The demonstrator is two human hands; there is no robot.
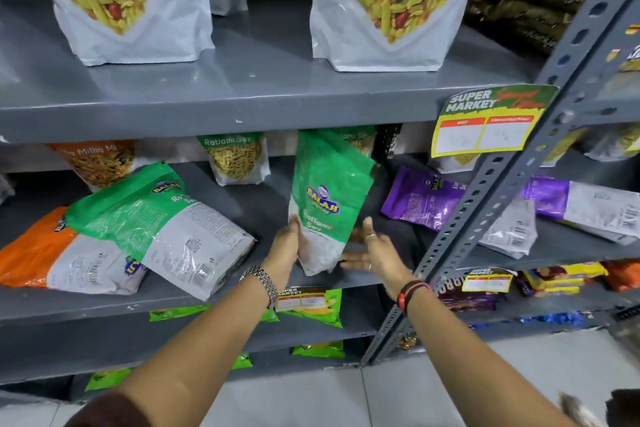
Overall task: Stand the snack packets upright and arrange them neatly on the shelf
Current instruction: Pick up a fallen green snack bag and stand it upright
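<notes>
A green and white snack packet [325, 204] stands nearly upright on the middle grey shelf [173, 305], its top leaning slightly right. My left hand [285, 250] grips its lower left edge. My right hand [372, 250] is just right of its base, fingers spread, touching or almost touching it. Another green packet [162, 225] lies flat to the left, on top of an orange packet [45, 253]. A purple packet [424, 198] lies flat to the right. Two packets stand upright at the back: a green one [237, 159] and an orange one [98, 163].
A slotted grey upright post [512, 177] crosses diagonally on the right, bearing a supermarket price tag [485, 125]. Beyond it lies another purple packet [588, 208]. Two large white snack bags [131, 0] [391, 3] stand on the shelf above. Lower shelves hold more packets.
</notes>
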